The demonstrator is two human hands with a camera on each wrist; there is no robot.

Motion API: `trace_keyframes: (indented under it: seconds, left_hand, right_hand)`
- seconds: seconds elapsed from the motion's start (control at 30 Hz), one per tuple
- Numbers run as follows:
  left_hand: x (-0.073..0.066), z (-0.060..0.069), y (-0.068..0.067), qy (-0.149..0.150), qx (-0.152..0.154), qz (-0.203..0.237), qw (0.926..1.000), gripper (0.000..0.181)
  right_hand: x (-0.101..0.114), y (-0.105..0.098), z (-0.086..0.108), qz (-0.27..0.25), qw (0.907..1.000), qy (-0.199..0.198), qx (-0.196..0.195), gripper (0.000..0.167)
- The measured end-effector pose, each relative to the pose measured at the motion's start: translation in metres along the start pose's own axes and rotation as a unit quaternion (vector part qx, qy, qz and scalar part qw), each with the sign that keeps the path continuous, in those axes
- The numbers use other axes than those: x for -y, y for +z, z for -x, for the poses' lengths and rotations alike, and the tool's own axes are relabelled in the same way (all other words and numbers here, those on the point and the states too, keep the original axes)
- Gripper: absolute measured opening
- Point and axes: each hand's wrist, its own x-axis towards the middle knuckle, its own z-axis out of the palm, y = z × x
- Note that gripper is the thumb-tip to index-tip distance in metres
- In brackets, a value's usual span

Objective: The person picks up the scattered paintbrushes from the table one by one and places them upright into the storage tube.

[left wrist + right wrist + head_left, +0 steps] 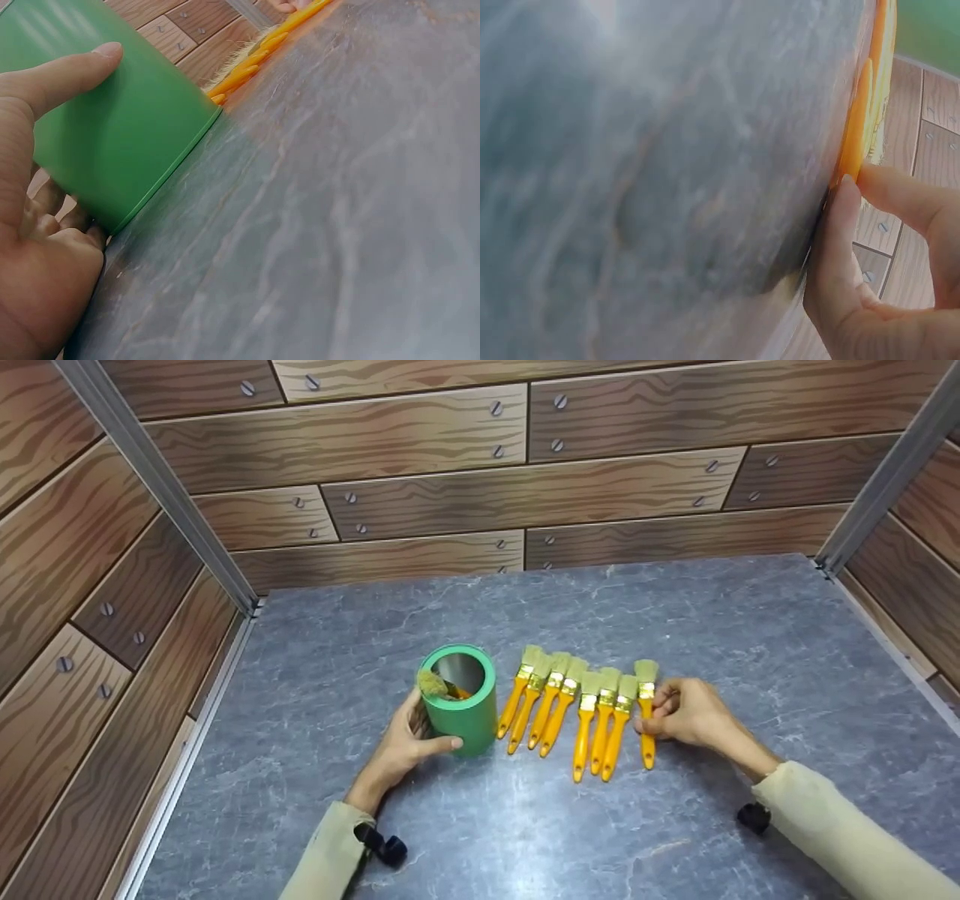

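Note:
A green can [466, 727] stands upright on the grey table, with a paintbrush [433, 684] leaning in it, bristles at the rim. My left hand [401, 746] grips the can's left side, thumb across its front; the left wrist view shows the thumb on the green wall [142, 112]. Right of the can several orange-handled brushes lie side by side, bristles away from me, such as one brush [581, 735]. At the row's right end my right hand [694, 712] pinches the handle of the last brush [648, 746] between thumb and fingers; in the right wrist view the fingertips touch an orange handle [855, 142].
The grey marbled table [337, 660] runs back to a wood-patterned wall [420, 442]. Metal corner posts [172, 487] rise at both sides. A black band [382, 846] is on the left wrist and a black piece [754, 817] on the right.

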Motion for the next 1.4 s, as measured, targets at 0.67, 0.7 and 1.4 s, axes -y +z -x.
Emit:
trace_keyframes:
  seconds: [0.67, 0.7, 1.4]
  left_hand:
    - [0.001, -0.001, 0.000, 0.010, 0.004, 0.003, 0.9999, 0.110]
    - [0.001, -0.001, 0.000, 0.011, 0.006, 0.003, 0.9999, 0.111]
    - [0.000, -0.001, 0.000, 0.014, 0.001, -0.001, 0.9999, 0.110]
  right_hand:
    - [0.002, -0.002, 0.003, -0.112, 0.9935, 0.019, 0.009, 0.044]
    - [0.004, -0.003, 0.004, -0.109, 0.9940, 0.014, 0.005, 0.044]
    - [0.060, -0.011, 0.011, -0.196, 0.9709, -0.136, -0.013, 0.033]
